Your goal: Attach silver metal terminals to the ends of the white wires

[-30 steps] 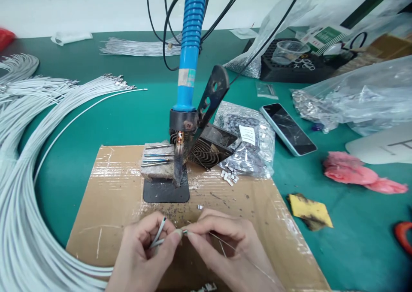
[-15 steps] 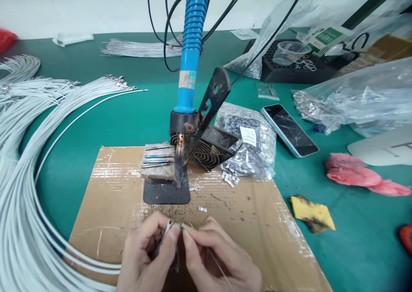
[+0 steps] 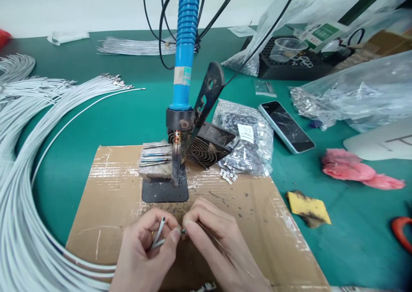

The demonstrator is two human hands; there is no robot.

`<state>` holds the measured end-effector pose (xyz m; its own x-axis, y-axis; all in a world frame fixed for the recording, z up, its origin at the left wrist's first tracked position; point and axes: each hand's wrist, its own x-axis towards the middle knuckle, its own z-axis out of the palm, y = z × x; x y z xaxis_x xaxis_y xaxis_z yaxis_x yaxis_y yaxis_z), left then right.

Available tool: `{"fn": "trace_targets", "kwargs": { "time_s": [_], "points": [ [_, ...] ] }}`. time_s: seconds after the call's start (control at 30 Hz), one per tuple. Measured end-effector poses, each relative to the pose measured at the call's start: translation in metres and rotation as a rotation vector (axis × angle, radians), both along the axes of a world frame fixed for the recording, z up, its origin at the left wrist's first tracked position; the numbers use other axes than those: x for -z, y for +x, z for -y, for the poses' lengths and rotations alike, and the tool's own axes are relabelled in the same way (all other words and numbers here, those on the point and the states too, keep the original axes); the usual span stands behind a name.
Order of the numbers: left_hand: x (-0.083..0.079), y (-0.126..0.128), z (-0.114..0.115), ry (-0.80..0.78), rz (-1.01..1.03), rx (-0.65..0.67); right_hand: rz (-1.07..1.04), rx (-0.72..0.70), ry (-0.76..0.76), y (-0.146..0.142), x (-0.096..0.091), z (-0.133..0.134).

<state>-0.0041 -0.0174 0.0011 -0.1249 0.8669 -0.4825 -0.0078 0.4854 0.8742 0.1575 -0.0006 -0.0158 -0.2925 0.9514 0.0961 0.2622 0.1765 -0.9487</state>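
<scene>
One slim, round, pale grey cable (image 3: 159, 232) is pinched in the curled left hand (image 3: 143, 253), its dark-tipped end sticking up, above the flat brown cardboard sheet (image 3: 106, 206). The right hand (image 3: 219, 242) has thumb and forefinger drawn together just beside; I cannot tell what they grip.

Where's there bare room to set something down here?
Bare cardboard lies between the white cables and left hand; bare green tabletop lies between the yellow pad, cardboard and red handle. It's crowded from the soldering iron rightward past the phone to the clear bag.
</scene>
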Motion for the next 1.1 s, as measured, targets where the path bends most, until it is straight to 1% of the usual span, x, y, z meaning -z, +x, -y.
{"fn": "trace_targets", "kwargs": {
  "time_s": [0.07,0.1,0.2,0.23,0.27,0.37,0.4,0.43,0.47,0.57,0.6,0.67,0.77,0.83,0.9,0.97,1.03,1.1],
  "points": [
    [0.001,0.001,0.001,-0.011,0.014,-0.008,0.024,-0.033,0.108,-0.006,0.003,-0.001],
    [0.001,0.002,0.001,-0.012,0.013,-0.011,0.048,-0.032,0.191,-0.009,0.006,0.000],
    [0.001,0.004,0.000,0.001,0.007,-0.019,0.125,0.066,0.471,-0.015,0.016,0.006],
    [0.000,0.004,-0.001,0.000,0.004,-0.026,0.131,0.126,0.505,-0.015,0.018,0.008],
    [0.000,0.004,-0.002,-0.006,0.001,-0.040,0.124,0.206,0.479,-0.012,0.020,0.009],
    [0.001,-0.002,-0.005,-0.012,-0.019,-0.087,0.094,0.486,0.193,0.003,0.021,0.009],
    [0.002,-0.005,-0.006,-0.007,-0.031,-0.098,0.118,0.544,0.125,0.009,0.021,0.007],
    [0.003,-0.007,-0.006,0.000,-0.042,-0.102,0.160,0.555,0.096,0.015,0.022,0.005],
    [0.004,-0.009,-0.007,0.007,-0.048,-0.102,0.212,0.521,0.102,0.019,0.023,0.003],
    [0.005,-0.010,-0.008,0.006,-0.056,-0.093,0.357,0.349,0.185,0.024,0.031,-0.001],
    [0.005,-0.010,-0.008,0.004,-0.055,-0.093,0.390,0.311,0.208,0.024,0.034,-0.002],
    [0.004,-0.008,-0.008,0.002,-0.046,-0.103,0.425,0.283,0.239,0.022,0.038,-0.001],
    [0.002,-0.006,-0.008,0.003,-0.018,-0.124,0.403,0.307,0.222,0.020,0.042,0.006],
    [0.002,-0.007,-0.008,0.000,-0.012,-0.122,0.339,0.350,0.117,0.018,0.042,0.012],
    [0.002,-0.007,-0.008,0.001,-0.012,-0.114,0.218,0.438,-0.066,0.013,0.038,0.018],
    [0.003,-0.007,-0.007,0.007,-0.021,-0.106,0.050,0.519,-0.254,0.006,0.032,0.021],
    [0.003,-0.007,-0.007,0.017,-0.037,-0.100,-0.098,0.515,-0.357,-0.003,0.024,0.022],
    [0.003,-0.007,-0.006,0.021,-0.048,-0.094,-0.198,0.444,-0.381,-0.011,0.016,0.019]
  ]
}}
